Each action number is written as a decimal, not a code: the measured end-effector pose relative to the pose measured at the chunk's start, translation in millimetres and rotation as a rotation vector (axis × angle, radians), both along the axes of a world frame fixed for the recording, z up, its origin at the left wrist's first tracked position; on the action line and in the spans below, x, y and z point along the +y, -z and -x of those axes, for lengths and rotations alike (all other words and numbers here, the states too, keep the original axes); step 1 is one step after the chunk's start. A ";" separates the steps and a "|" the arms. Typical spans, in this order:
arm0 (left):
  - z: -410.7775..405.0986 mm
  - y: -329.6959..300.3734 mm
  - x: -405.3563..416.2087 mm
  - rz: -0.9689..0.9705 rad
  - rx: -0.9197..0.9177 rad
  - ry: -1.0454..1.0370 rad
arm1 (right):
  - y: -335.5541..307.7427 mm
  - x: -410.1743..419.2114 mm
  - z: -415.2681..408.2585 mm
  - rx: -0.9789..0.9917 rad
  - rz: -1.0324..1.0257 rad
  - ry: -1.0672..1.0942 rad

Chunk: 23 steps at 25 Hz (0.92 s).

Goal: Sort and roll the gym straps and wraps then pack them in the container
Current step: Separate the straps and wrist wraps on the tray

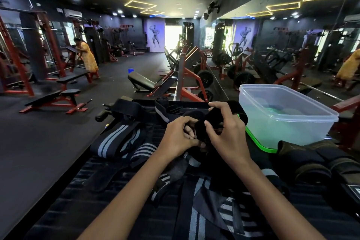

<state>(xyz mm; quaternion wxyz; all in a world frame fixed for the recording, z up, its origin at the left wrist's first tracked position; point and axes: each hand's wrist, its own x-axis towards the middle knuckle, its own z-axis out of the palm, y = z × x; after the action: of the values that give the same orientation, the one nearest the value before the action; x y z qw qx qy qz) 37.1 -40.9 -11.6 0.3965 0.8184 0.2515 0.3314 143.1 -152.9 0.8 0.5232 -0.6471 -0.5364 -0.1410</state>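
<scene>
At the frame's centre, left hand (180, 135) and right hand (227, 132) are both gripping a black strap (209, 122), seemingly rolling it; next, packing it into the tub (288, 119).

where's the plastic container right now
In the head view the clear plastic container sits at the right on a green lid, just beyond the right hand, with dark rolled wraps in front of it.
</scene>
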 end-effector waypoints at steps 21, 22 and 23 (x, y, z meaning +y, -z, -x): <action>3.2 3.5 -10.3 -0.139 -0.253 0.019 | -0.5 2.4 -9.2 0.356 -0.098 0.066; 2.5 4.3 -10.4 -0.111 -0.265 0.034 | 0.9 3.1 -9.3 0.368 -0.104 0.073; 1.7 4.9 -10.3 -0.081 -0.272 0.050 | 1.5 3.8 -7.9 0.367 -0.104 0.079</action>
<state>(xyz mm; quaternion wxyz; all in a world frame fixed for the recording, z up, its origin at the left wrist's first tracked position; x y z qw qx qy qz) 35.4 -51.1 -16.5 0.4016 0.7874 0.1613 0.4391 151.0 -149.1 -0.8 0.6391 -0.6545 -0.3982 -0.0689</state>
